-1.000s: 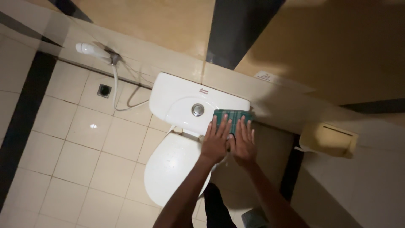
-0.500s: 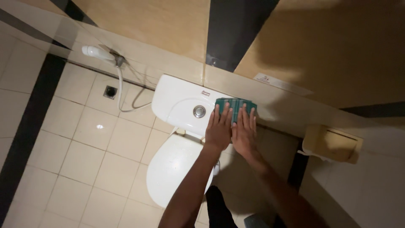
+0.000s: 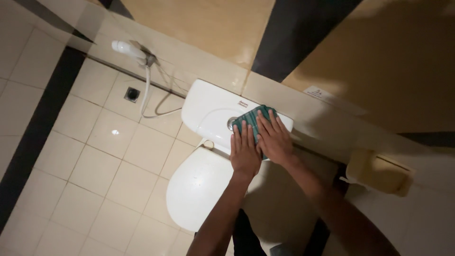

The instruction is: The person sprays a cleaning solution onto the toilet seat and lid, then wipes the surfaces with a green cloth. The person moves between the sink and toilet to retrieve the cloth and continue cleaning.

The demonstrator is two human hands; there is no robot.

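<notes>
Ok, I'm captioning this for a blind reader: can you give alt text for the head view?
Seen from above, a person's left hand and right hand press flat on a green cloth on top of a white toilet tank. The toilet lid is closed; a spray hose hangs on the wall above the tiled floor.

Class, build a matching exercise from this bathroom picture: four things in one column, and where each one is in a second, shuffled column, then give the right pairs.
Things:
1. green cloth
2. toilet lid
3. floor drain
4. paper dispenser

Places:
A. set in the tiled floor
B. on the wall at the right
C. under both hands, on the cistern top
D. closed over the bowl

Pairs: 1-C, 2-D, 3-A, 4-B
</notes>
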